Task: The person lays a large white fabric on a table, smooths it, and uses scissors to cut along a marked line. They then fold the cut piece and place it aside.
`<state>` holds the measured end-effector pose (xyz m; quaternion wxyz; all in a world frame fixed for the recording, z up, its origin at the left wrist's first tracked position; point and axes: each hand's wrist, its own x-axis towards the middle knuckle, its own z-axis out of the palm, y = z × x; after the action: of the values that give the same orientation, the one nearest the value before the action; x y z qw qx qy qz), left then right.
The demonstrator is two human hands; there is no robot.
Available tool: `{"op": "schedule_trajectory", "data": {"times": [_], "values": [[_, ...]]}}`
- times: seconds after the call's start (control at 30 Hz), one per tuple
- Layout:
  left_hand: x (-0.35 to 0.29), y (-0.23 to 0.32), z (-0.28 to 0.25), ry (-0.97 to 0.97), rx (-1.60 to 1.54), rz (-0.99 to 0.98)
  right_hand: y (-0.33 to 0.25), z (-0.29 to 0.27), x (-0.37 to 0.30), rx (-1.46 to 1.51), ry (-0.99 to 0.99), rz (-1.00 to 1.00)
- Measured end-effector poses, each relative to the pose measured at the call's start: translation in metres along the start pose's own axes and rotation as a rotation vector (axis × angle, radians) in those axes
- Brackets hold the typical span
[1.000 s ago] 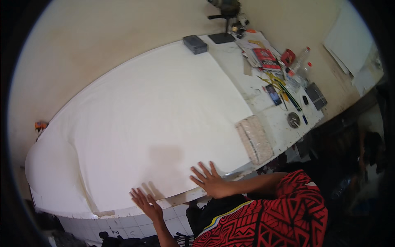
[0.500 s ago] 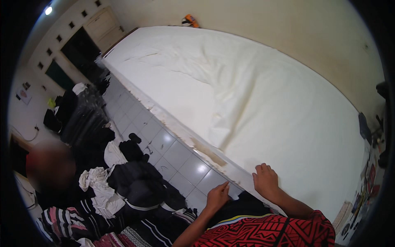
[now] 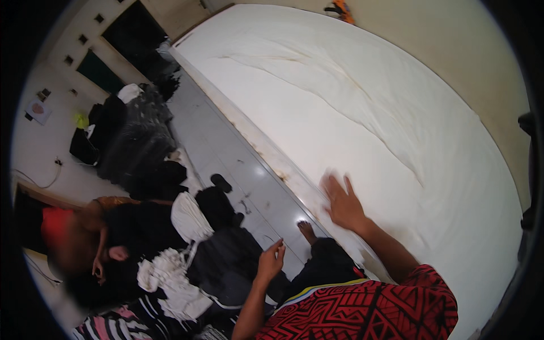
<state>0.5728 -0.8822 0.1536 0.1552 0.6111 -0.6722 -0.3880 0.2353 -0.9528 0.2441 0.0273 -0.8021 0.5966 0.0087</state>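
Before you, the white sheet [image 3: 317, 113] lies over nearly the whole length of the long surface [image 3: 264, 150], flat along the near side and wrinkled along its middle, where one long fold runs slantwise from the far end toward your right. A scuffed pale strip of the surface shows at its front edge. Beside it, grey floor tiles [image 3: 221, 147] form a walkway on your left. Past that stands a stack of dark bundles [image 3: 141, 136] with a plastic sheen, and nearer you lies a black padded bundle [image 3: 235, 260]. Your red-and-black patterned shirt [image 3: 362, 311] fills the lower edge of the view. A co-worker [image 3: 93, 226] sits among dark fabric at far left, partly blurred. Crumpled white cloth [image 3: 173, 286] lies between the co-worker and the padded bundle, just above striped garments [image 3: 122, 326]. Your right hand [image 3: 343, 201] is over the sheet near the front edge, fingers apart and motion-blurred; you cannot tell whether it touches. Your left hand [image 3: 271, 262] is clear of the surface, fingers bent; whether the fingertips meet cannot be told. Your bare foot [image 3: 306, 231] shows on the tiles, and a dark slipper [image 3: 221, 182] lies farther along.
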Motion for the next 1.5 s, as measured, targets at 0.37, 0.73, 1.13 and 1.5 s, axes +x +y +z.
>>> {"op": "schedule_trajectory", "data": {"times": [0.37,0.73,1.13,1.5], "values": [[0.220,-0.158,-0.186,0.007,-0.042,-0.260,0.031,-0.063,0.429,0.448,0.648,0.058],[0.718,-0.137,-0.471,0.233,-0.198,0.025,-0.048,-0.012,0.757,0.922,0.150,0.003],[1.219,0.117,-0.506,-0.513,-0.782,-0.083,0.057,-0.015,0.907,2.434,1.341,1.264],[1.383,0.285,-0.324,-0.871,-0.747,-0.419,0.092,-0.050,0.991,1.692,2.264,1.015]]}}
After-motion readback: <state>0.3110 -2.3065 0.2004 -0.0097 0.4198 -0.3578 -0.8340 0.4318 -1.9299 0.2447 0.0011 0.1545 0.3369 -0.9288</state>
